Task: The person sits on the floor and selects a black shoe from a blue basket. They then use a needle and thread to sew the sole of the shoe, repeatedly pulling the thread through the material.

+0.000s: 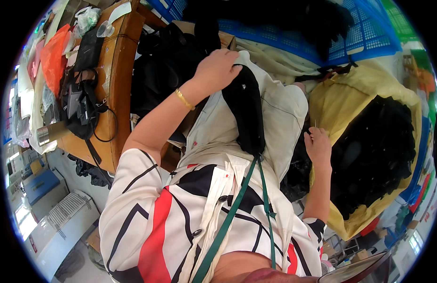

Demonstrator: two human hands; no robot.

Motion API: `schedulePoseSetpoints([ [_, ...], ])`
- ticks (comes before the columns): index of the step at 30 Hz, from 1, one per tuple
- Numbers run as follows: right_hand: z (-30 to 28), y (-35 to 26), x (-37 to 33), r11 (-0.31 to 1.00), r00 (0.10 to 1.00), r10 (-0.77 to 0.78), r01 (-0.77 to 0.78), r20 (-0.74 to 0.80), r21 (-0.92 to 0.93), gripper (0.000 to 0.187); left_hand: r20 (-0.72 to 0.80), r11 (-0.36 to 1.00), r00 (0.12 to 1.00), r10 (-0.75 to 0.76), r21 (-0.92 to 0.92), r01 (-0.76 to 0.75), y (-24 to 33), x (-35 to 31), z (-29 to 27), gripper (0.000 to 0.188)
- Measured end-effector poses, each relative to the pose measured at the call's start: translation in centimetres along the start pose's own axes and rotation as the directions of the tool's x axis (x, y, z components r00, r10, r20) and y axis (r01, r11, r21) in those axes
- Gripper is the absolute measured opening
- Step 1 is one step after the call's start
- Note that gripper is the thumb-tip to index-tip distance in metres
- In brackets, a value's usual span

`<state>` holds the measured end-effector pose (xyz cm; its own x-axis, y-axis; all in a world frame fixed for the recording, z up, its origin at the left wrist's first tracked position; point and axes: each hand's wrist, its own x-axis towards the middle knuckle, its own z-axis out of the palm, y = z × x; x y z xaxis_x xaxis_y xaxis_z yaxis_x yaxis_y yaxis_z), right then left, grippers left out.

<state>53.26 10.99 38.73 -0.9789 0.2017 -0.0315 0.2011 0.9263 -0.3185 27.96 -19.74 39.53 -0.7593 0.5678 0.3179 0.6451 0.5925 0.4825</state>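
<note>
A long black cloth piece (247, 108), perhaps a sock or sleeve, lies across the pale cloth (280, 111) on my lap; a small white mark shows near its far end. My left hand (218, 70), with a gold bracelet at the wrist, is closed on that far end, its fingertips partly hidden. Out to the right, my right hand (317, 145) is raised beside a yellow sack, its fingers pinched around a thin needle (315, 123) that points up. I cannot make out any thread.
Black cloth pieces (374, 151) fill the yellow sack (355, 87) at right. A blue plastic basket (369, 35) with black cloth stands at the far side. Left, a wooden table (115, 70) holds a black bag (79, 101) and a metal flask (49, 134). Black fabric (162, 70) piles beside it.
</note>
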Motion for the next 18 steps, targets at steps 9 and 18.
schedulePoseSetpoints([
  [9, 3.1, -9.9, 10.1, 0.728, 1.000, 0.015, 0.000, -0.016, 0.685, 0.023, 0.361, 0.891, 0.848, -0.388, -0.089, 0.445, 2.9, -2.8, -1.7, 0.056],
  [18, 5.0, -14.4, 11.9, 0.683, 0.960, -0.269, 0.135, 0.076, 0.718, 0.018, 0.250, 0.859, 0.932, -0.263, -0.378, 0.344, 3.0, -5.7, -0.4, 0.021],
])
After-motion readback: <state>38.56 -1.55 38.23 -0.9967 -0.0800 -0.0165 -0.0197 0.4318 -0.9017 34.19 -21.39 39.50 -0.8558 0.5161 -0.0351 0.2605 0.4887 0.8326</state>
